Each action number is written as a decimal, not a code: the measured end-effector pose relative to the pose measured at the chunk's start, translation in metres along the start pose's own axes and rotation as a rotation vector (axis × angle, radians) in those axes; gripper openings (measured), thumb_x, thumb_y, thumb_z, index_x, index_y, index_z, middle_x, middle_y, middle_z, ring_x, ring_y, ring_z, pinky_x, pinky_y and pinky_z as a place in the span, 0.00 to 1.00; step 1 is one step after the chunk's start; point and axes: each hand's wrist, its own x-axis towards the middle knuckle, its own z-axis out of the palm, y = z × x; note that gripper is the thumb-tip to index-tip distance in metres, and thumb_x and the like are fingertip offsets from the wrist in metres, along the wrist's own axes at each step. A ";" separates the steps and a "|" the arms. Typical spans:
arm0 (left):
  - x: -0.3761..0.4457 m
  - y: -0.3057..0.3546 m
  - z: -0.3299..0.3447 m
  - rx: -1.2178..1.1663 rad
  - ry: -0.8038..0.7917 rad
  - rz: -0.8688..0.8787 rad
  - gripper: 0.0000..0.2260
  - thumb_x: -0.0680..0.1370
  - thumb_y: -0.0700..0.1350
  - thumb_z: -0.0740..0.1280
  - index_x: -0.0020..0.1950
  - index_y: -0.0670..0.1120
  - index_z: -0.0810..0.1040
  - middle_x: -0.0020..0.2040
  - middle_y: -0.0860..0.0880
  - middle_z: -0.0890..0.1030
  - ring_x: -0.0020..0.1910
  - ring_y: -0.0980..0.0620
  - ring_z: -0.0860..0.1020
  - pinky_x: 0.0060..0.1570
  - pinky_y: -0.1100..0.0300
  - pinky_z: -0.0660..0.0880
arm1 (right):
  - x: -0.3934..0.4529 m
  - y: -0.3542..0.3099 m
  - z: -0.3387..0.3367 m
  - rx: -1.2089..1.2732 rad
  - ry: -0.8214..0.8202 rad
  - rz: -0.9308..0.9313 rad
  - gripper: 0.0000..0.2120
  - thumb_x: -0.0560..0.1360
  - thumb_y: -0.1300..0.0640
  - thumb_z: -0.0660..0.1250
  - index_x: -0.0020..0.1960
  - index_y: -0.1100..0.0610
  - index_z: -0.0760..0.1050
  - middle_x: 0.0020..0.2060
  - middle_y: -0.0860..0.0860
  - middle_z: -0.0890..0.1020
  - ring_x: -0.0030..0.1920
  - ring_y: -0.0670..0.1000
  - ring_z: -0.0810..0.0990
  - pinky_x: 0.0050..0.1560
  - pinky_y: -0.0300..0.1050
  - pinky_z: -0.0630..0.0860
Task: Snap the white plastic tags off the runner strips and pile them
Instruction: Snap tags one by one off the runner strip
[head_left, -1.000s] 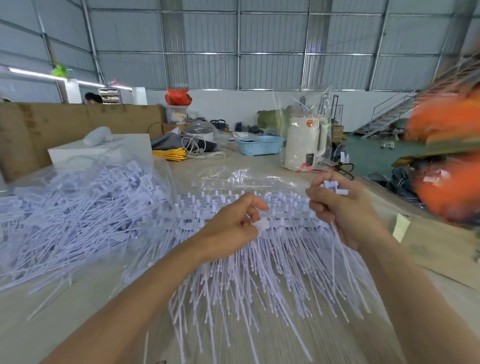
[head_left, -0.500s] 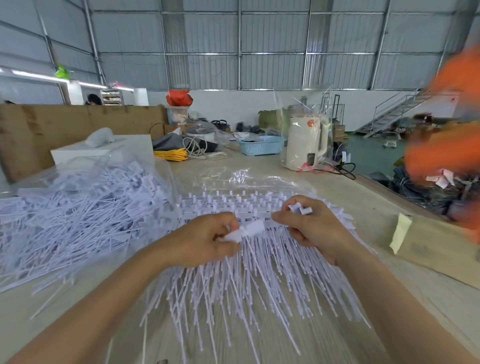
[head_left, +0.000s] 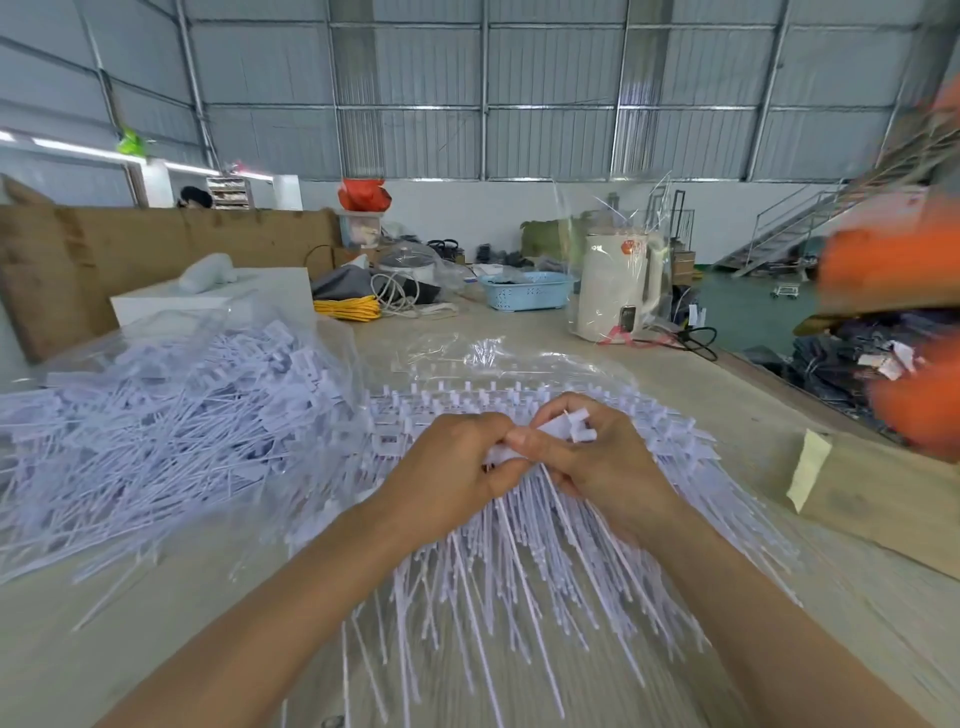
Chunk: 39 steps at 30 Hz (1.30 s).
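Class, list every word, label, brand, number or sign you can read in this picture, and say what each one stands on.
No text here can be read.
Orange sticker on the white electric kettle: print too blurred to read.
Dark panel low on the kettle: too small to read.
White paper labels on the dark bundles at right: blurred, unreadable.
White plastic tags: no print visible.

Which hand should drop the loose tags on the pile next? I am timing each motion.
Probably the left hand: the pile of loose tags lies on its side of the table. But the right hand already grips snapped tags, so they would have to change hands first.
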 end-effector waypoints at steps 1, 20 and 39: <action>-0.001 -0.003 0.002 -0.021 -0.013 -0.003 0.07 0.76 0.43 0.68 0.46 0.38 0.80 0.36 0.44 0.80 0.34 0.47 0.77 0.35 0.56 0.71 | 0.000 0.000 0.000 -0.019 -0.013 -0.028 0.09 0.68 0.59 0.76 0.38 0.59 0.76 0.23 0.49 0.73 0.21 0.45 0.67 0.22 0.34 0.63; -0.002 -0.010 -0.009 -0.551 -0.226 -0.077 0.09 0.76 0.49 0.68 0.43 0.46 0.85 0.30 0.46 0.81 0.25 0.43 0.67 0.28 0.60 0.64 | -0.009 -0.011 -0.003 -0.114 -0.081 -0.300 0.08 0.63 0.69 0.69 0.33 0.65 0.69 0.28 0.55 0.72 0.26 0.48 0.69 0.25 0.37 0.66; -0.016 -0.030 -0.036 -0.409 -0.491 -0.437 0.22 0.71 0.34 0.72 0.59 0.55 0.72 0.51 0.50 0.78 0.43 0.59 0.79 0.41 0.66 0.74 | 0.001 -0.025 -0.019 0.243 0.198 0.222 0.08 0.72 0.71 0.68 0.49 0.63 0.77 0.35 0.57 0.83 0.33 0.54 0.84 0.30 0.37 0.78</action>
